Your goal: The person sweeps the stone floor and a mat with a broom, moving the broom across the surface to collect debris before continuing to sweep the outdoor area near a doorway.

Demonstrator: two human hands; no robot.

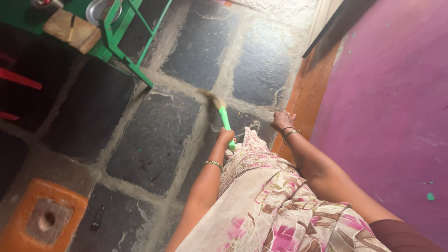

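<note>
Broom with a green plastic handle and straw-coloured bristles (223, 116) runs up and away from your left hand (226, 136), which grips it; your right hand (281, 120), fisted, bunches floral cloth (261, 186) beside it.

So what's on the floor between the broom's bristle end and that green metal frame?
In the head view, only bare floor: dark stone slabs with pale mortar joints lie between the broom, held in the left hand, and the green frame.
</note>
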